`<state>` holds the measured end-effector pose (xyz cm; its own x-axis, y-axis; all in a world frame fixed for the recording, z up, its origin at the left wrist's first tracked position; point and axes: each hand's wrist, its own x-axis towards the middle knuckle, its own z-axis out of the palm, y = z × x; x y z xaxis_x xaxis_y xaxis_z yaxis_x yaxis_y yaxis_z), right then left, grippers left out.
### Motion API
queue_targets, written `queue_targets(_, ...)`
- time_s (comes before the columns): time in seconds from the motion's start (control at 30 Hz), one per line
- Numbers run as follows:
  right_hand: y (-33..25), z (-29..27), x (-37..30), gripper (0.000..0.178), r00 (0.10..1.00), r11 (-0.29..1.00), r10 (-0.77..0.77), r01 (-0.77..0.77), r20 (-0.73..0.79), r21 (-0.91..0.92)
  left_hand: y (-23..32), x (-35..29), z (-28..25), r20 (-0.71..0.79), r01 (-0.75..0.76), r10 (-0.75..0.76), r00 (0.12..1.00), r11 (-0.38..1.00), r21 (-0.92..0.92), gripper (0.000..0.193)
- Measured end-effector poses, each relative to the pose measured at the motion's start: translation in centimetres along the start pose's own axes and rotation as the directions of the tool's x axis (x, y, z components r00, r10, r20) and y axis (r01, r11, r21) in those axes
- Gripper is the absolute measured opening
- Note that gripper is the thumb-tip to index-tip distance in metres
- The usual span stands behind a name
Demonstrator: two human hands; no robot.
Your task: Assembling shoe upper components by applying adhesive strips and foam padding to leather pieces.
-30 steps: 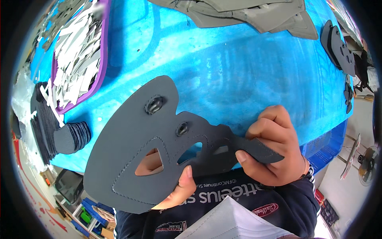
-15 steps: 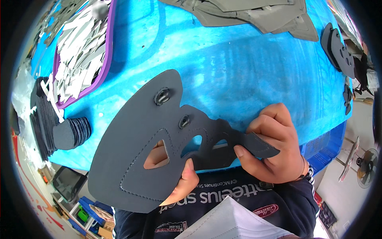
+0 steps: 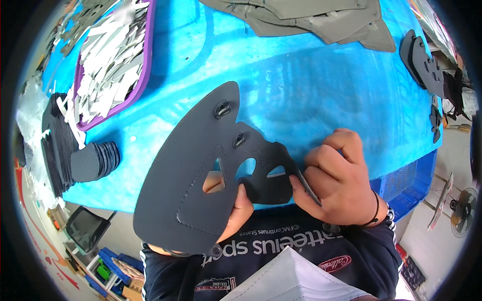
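Observation:
Between my hands is a large dark grey sheet piece (image 3: 175,165) with cut-out openings, stitched outlines and two oval fittings near its upper edge. My left hand (image 3: 237,213) grips its lower edge, thumb on the front; most of its fingers are behind the piece, some showing through an opening. At the narrow right end, my right hand (image 3: 335,178) pinches the strip between thumb and curled fingers, and that end is turned nearly edge-on. The piece is held tilted above the near edge of the blue table (image 3: 321,90).
A purple-rimmed tray (image 3: 146,65) of white and grey strips stands at upper left. Beside it are stacked dark rounded pieces (image 3: 95,161). Grey sheets (image 3: 321,22) lie at the far side. More dark pieces (image 3: 424,65) rest at the right edge, above a blue crate (image 3: 409,183).
The dark piece has shifted slightly right and turned more upright. Its narrow right end has bent from facing me to nearly edge-on in my right hand.

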<state>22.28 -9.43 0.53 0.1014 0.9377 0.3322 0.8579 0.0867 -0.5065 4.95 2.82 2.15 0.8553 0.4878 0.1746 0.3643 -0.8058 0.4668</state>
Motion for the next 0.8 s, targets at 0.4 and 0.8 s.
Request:
queue_targets(0.4, -2.5, -1.4, -1.7, 0.014, 0.983, 0.853, 0.174, -0.123, -0.055, 0.508, -1.2, 0.1, 0.0, -0.051, -0.27, 0.284, 0.957, 0.818, -0.508, 0.038)
queue_targets(0.8, 5.3, -3.4, -3.2, 0.024, 0.493, 0.754, 0.636, -0.23, -0.594, 0.616, -9.6, 8.1, -11.7, 0.009, -0.163, 0.18, 0.984, 0.869, 0.467, 0.019)
